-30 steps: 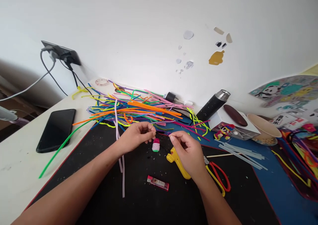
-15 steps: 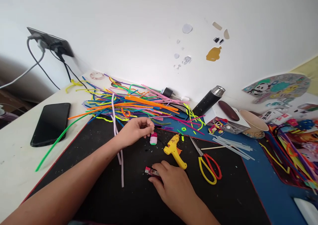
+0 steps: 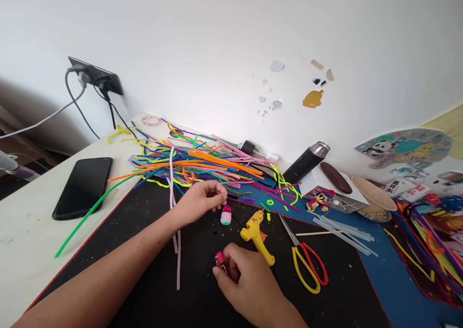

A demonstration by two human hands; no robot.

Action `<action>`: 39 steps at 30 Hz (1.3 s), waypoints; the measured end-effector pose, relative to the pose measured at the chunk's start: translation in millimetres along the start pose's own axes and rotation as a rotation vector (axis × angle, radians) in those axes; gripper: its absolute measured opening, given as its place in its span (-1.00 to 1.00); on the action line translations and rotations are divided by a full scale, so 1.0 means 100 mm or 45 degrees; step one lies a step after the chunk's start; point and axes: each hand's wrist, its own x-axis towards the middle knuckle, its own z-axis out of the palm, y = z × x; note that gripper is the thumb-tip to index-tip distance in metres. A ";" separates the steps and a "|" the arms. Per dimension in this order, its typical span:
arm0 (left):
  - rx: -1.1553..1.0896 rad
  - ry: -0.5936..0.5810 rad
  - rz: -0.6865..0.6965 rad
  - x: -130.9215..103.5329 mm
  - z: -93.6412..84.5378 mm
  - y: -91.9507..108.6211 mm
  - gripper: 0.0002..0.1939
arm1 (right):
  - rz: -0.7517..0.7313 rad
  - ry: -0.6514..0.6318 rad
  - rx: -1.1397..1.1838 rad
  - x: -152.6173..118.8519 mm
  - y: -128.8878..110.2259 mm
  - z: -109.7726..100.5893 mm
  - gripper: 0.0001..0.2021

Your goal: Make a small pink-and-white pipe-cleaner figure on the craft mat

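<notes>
My left hand (image 3: 204, 200) is closed in a pinch, just above a small pink and white piece with a green end (image 3: 226, 215); what its fingertips hold is too small to make out. My right hand (image 3: 246, 280) is wrapped round a small red lighter (image 3: 219, 258), whose top sticks out past the thumb and forefinger. A yellow glue gun (image 3: 257, 236) lies just beyond my right hand. Scissors with red and yellow handles (image 3: 302, 251) lie open to its right. Two pale lilac strips (image 3: 178, 260) lie on the black mat (image 3: 144, 299), passing behind my left wrist.
Many coloured pipe cleaners (image 3: 202, 159) are heaped at the back. A black phone (image 3: 85, 185) lies at the left. At the right are a black flask (image 3: 307, 161), translucent glue sticks (image 3: 347, 234), a small colourful figure (image 3: 320, 200), a bowl (image 3: 374, 195) and a wall socket stands far left.
The lighter has turned in my right hand and now points more upright. The whole view has shifted, so the scene sits lower. My left hand stays pinched by the pink and white piece.
</notes>
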 end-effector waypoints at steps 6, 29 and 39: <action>-0.065 0.122 0.012 0.02 -0.02 -0.01 -0.78 | 0.028 0.084 0.497 0.30 0.04 -0.28 -0.79; -0.127 0.181 -0.015 0.00 0.01 0.01 -0.66 | -0.049 0.064 1.412 0.74 0.21 -0.31 -0.55; -0.104 0.188 -0.021 0.00 0.00 0.02 -0.63 | 0.014 0.001 1.534 0.76 0.24 -0.33 -0.62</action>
